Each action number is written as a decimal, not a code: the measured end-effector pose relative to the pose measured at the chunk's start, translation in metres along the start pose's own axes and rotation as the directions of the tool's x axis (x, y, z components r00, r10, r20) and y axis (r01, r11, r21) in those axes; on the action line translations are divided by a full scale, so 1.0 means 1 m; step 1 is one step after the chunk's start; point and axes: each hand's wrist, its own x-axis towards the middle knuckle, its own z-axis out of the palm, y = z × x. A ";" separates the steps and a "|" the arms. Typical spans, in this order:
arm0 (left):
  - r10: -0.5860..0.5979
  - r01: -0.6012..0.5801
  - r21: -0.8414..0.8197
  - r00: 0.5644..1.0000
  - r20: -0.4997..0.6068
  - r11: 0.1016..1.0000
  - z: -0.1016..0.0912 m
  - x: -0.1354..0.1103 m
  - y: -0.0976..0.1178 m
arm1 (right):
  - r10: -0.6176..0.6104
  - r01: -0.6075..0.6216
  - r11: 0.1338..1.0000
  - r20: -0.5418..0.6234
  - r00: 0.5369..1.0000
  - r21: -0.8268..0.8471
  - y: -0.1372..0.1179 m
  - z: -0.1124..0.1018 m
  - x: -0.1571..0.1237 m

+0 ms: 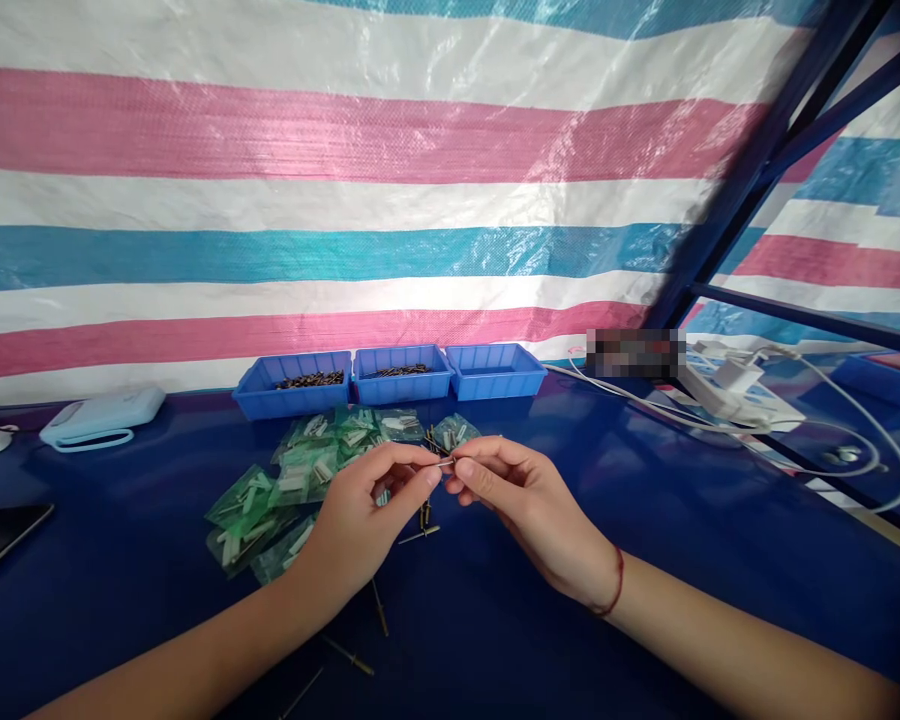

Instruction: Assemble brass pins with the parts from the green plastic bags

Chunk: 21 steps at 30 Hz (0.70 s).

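Observation:
My left hand (364, 515) and my right hand (529, 505) meet above the blue table, each closed in a pinch between thumb and fingers. Between them they hold a blind rivet (445, 463), a thin silvery pin whose ends are partly hidden by my fingertips. Beneath and in front of the hands lie several loose blind rivets (420, 535) with brass-coloured bodies and long thin pins. Close to my left hand is a heap of green-tinted clear plastic bags (241, 503) with small white and silvery pieces inside.
Three blue bins line the back: the left bin (292, 403) and middle bin (403, 388) contain small brownish parts; the right bin (499, 384) shows none. A pale blue device (105, 415) and phone (4, 535) lie left. White cables (667, 408) and a power strip (720, 390) lie right.

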 end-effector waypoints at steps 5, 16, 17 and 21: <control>0.003 -0.003 0.008 0.999 -0.043 1.000 0.000 -0.001 0.001 | 0.001 0.002 0.998 0.038 0.999 -0.059 0.001 0.001 0.000; 0.073 -0.071 0.050 0.997 -0.036 0.996 -0.001 -0.001 0.004 | 0.043 -0.041 0.999 0.071 0.997 -0.036 -0.001 0.003 -0.002; 0.074 -0.072 0.053 0.997 -0.035 0.996 -0.001 -0.001 0.004 | 0.044 -0.042 0.999 0.070 0.997 -0.035 -0.001 0.003 -0.002; 0.077 -0.075 0.053 0.996 -0.040 0.996 0.000 -0.001 0.003 | 0.047 -0.045 0.999 0.074 0.996 -0.028 0.000 0.002 -0.002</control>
